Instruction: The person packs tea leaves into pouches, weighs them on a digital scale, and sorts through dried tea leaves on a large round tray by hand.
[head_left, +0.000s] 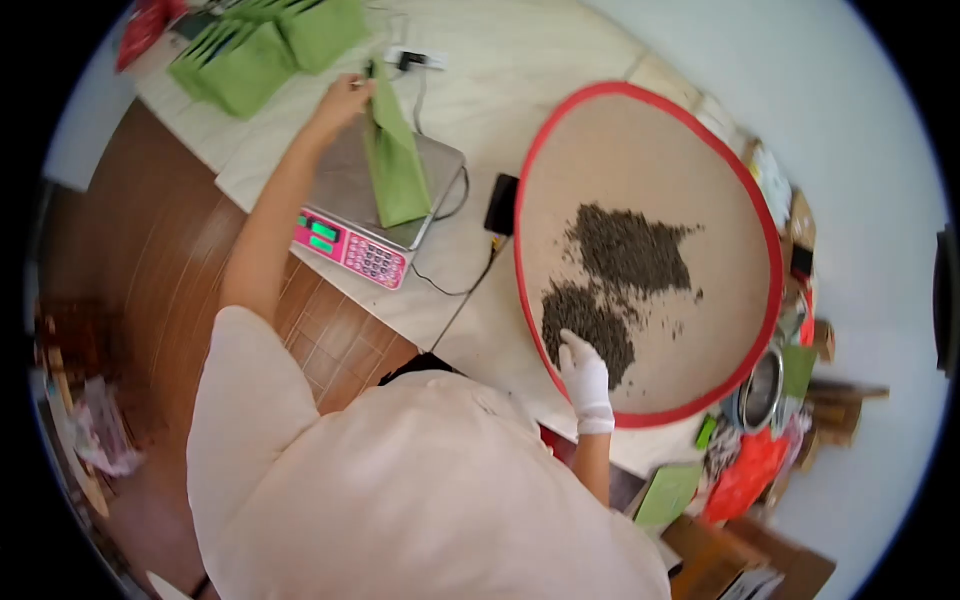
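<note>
My left hand point(352, 96) is bare and pinches the top edge of a green bag point(396, 170), which stands tilted on the metal plate of a scale point(345, 185) with a pink keypad panel. In a white glove, my right hand point(583, 375) rests at the edge of the lower pile of dark, dry leaf-like pieces point(600, 325); whether its fingers hold any cannot be made out. A second dark pile point(630, 248) lies above it on the same large round tray point(648, 420) with a red rim.
Several green bags point(245, 65) stand at the upper left. A black phone point(502, 205) lies between scale and tray, near cables and a power strip point(418, 58). A metal bowl point(763, 388), red plastic point(745, 475) and cardboard boxes point(715, 550) sit at the lower right.
</note>
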